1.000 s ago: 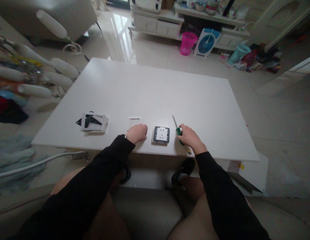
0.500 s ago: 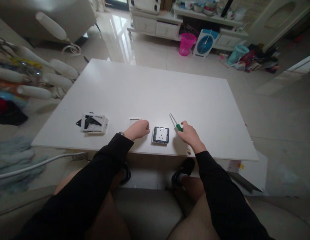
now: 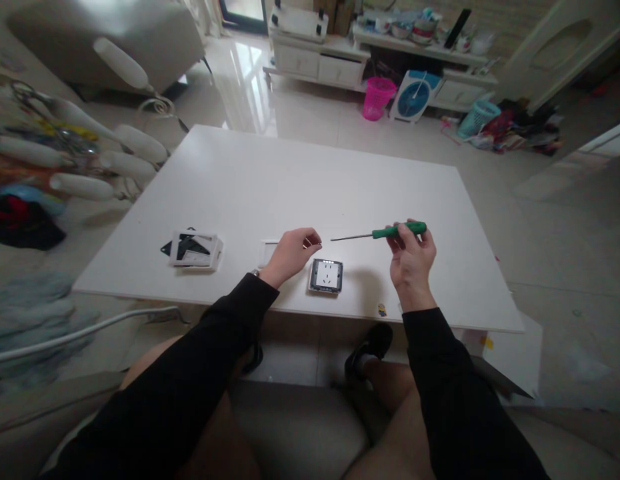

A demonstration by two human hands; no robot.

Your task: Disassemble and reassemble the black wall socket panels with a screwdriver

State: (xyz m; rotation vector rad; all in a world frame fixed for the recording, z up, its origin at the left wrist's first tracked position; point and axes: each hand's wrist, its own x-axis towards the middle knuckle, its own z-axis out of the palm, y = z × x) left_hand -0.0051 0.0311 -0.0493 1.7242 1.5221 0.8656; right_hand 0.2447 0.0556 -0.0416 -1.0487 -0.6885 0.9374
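My right hand (image 3: pixel 411 257) grips the green handle of a screwdriver (image 3: pixel 390 233), held almost level above the table with its shaft pointing left. Just left of the shaft's tip, my left hand (image 3: pixel 295 252) is closed in a pinch; something tiny at its fingertips is too small to name. Below and to the right of those fingertips a wall socket (image 3: pixel 327 276) with a white face and dark surround lies face up on the table. Partly hidden behind my left hand is a white frame (image 3: pixel 268 252).
On the white table (image 3: pixel 315 173), white frames (image 3: pixel 195 252) and black plates (image 3: pixel 193 240) are stacked at the left. A small cartoon sticker (image 3: pixel 382 310) marks the near edge. Lamp arms (image 3: pixel 135 140) reach close to the table's left side. A pink basket (image 3: pixel 378 98) stands beyond the far edge.
My right hand has lifted the screwdriver off the table and turned it level, tip to the left. My left hand has shifted right, fingertips now pinched near the tip. The view has tilted slightly.
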